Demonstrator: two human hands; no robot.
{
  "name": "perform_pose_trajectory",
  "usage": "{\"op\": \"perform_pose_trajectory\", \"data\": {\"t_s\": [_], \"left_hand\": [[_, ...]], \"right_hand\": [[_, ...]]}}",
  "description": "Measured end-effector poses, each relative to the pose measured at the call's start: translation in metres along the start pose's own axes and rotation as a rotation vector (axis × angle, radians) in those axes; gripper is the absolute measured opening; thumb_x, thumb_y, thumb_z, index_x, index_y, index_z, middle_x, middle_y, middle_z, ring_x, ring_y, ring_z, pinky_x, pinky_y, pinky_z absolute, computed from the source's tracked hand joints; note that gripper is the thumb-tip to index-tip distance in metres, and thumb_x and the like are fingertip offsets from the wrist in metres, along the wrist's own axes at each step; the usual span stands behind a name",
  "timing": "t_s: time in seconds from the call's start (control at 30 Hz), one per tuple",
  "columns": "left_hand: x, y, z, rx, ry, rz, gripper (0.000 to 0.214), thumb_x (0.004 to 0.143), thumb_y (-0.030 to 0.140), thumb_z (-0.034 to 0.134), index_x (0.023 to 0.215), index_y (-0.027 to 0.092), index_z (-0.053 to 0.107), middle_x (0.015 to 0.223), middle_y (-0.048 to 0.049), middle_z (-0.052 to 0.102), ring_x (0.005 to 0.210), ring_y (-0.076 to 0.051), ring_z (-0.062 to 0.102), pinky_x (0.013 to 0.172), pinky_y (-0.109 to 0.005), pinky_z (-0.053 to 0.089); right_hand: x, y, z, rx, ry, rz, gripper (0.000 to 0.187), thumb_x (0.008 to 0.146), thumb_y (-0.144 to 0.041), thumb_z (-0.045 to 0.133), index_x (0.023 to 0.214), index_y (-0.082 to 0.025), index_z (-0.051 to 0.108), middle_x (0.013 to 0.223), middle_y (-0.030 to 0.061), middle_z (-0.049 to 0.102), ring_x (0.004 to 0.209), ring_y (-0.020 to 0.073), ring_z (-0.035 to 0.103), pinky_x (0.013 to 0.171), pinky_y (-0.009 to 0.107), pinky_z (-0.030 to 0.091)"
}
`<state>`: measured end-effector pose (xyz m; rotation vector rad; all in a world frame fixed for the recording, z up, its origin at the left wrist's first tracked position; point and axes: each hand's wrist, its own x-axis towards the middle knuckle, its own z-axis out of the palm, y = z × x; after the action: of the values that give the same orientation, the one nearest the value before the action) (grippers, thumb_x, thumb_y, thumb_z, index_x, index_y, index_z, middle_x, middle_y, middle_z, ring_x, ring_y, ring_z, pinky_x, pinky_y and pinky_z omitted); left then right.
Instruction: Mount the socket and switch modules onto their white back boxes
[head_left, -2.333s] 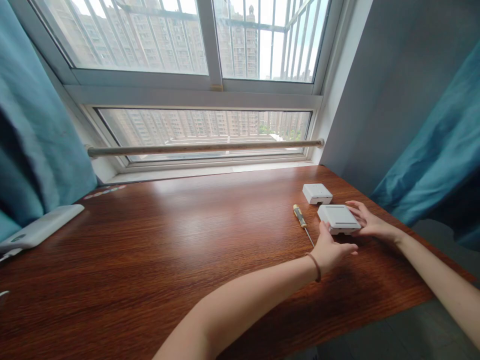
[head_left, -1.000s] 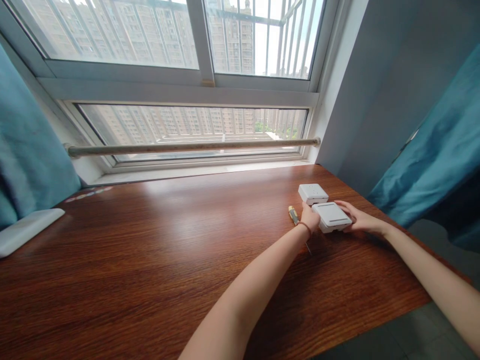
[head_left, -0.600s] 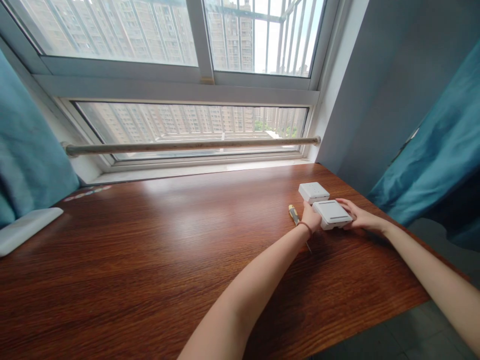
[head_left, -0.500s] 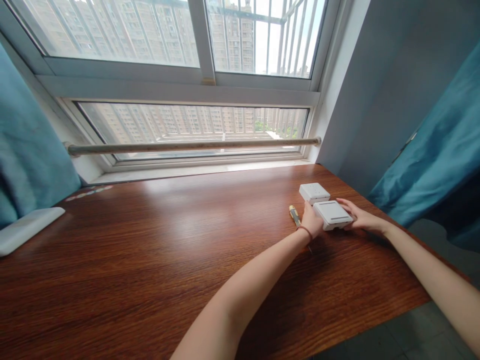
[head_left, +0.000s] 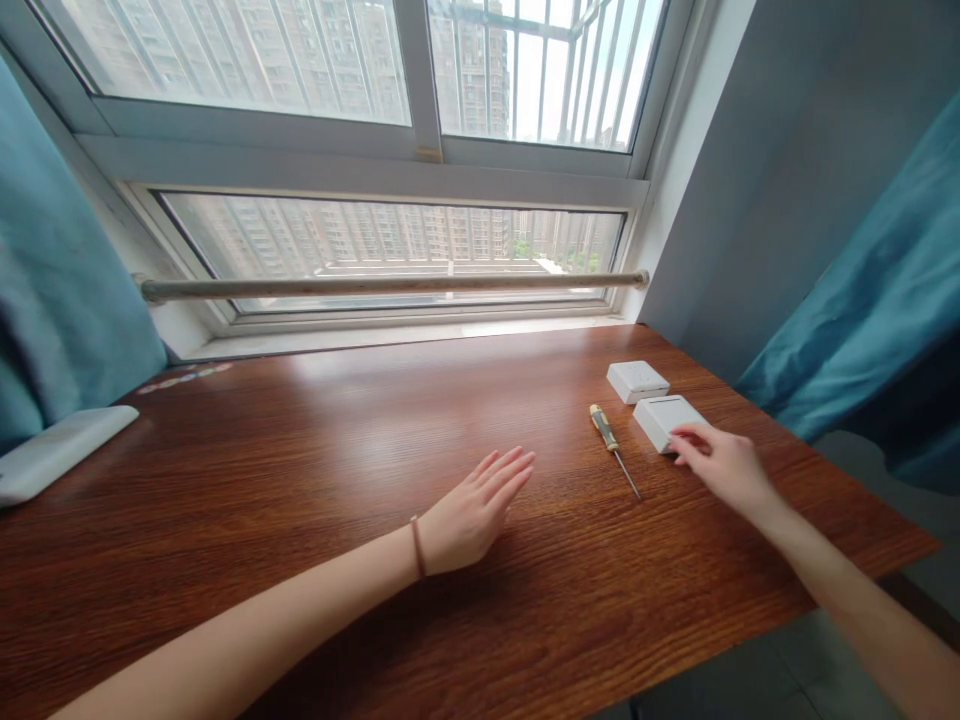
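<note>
Two small white square boxes lie at the right of a brown wooden desk. My right hand rests its fingers on the near white box; the fingers lie over its near edge, loosely bent. The far white box sits just behind it, untouched. A small screwdriver with a yellow and black handle lies left of the near box. My left hand lies flat on the desk in the middle, fingers stretched out, holding nothing. A thin band circles that wrist.
A flat white device lies at the desk's left edge. Teal curtains hang at both sides. A window with a horizontal rail runs behind the desk. A grey wall stands at the right. The desk's right corner ends near my right forearm.
My left hand has let go of the near white box and moved left to lie flat mid-desk. My right hand has shifted from the box's right side to its near edge.
</note>
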<state>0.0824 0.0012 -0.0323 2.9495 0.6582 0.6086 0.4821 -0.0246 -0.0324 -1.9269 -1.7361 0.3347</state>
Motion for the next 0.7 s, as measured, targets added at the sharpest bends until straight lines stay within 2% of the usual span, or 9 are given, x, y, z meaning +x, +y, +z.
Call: {"op": "perform_pose_trajectory", "data": {"t_s": [0.1, 0.2, 0.27, 0.37, 0.53, 0.7], "left_hand": [[-0.025, -0.01, -0.011, 0.083, 0.023, 0.036, 0.065, 0.081, 0.003, 0.035, 0.142, 0.019, 0.02, 0.145, -0.0094, 0.032, 0.138, -0.023, 0.019, 0.111, -0.048, 0.024], [-0.046, -0.013, -0.022, 0.122, 0.02, 0.077, 0.065, 0.081, 0.003, 0.035, 0.142, 0.02, 0.02, 0.145, -0.0077, 0.031, 0.138, -0.024, 0.018, 0.111, -0.05, 0.019], [-0.059, -0.014, -0.028, 0.134, 0.002, 0.097, 0.064, 0.082, 0.005, 0.036, 0.142, 0.021, 0.021, 0.145, -0.0072, 0.031, 0.138, -0.025, 0.018, 0.112, -0.051, 0.018], [-0.075, -0.015, -0.035, 0.15, -0.015, 0.108, 0.062, 0.083, 0.007, 0.039, 0.141, 0.021, 0.023, 0.145, -0.0073, 0.031, 0.138, -0.026, 0.019, 0.112, -0.051, 0.018], [-0.084, -0.015, -0.034, 0.211, -0.007, 0.108, 0.056, 0.084, 0.009, 0.04, 0.139, 0.019, 0.03, 0.146, -0.0089, 0.03, 0.139, -0.027, 0.015, 0.112, -0.051, 0.016], [-0.087, -0.013, -0.032, 0.223, 0.034, 0.057, 0.049, 0.085, 0.013, 0.042, 0.134, 0.016, 0.038, 0.146, -0.0108, 0.031, 0.138, -0.027, 0.016, 0.112, -0.051, 0.017]], "right_hand": [[0.005, -0.06, 0.045, -0.194, -0.053, -0.032, 0.026, 0.078, -0.046, 0.055, 0.086, -0.023, 0.063, 0.089, 0.0096, 0.067, 0.085, 0.029, 0.064, 0.078, 0.041, 0.049], [0.021, -0.089, 0.075, -0.347, -0.035, 0.026, 0.026, 0.081, -0.036, 0.054, 0.086, -0.012, 0.063, 0.093, 0.0192, 0.063, 0.089, 0.0325, 0.062, 0.078, 0.045, 0.047], [0.035, -0.093, 0.084, -0.43, -0.023, 0.077, 0.024, 0.085, -0.031, 0.051, 0.089, -0.01, 0.063, 0.097, 0.0184, 0.062, 0.092, 0.0286, 0.06, 0.08, 0.044, 0.047], [0.056, -0.089, 0.087, -0.523, -0.005, 0.155, 0.025, 0.088, -0.031, 0.051, 0.105, -0.015, 0.058, 0.11, 0.0099, 0.059, 0.095, 0.0185, 0.058, 0.083, 0.038, 0.048], [0.082, -0.083, 0.083, -0.603, 0.01, 0.23, 0.027, 0.088, -0.03, 0.052, 0.111, -0.016, 0.056, 0.115, 0.0101, 0.056, 0.096, 0.0182, 0.058, 0.082, 0.037, 0.049], [0.088, -0.077, 0.082, -0.63, 0.013, 0.263, 0.026, 0.089, -0.031, 0.051, 0.11, -0.017, 0.056, 0.114, 0.0093, 0.056, 0.096, 0.0179, 0.058, 0.082, 0.037, 0.049]]}}
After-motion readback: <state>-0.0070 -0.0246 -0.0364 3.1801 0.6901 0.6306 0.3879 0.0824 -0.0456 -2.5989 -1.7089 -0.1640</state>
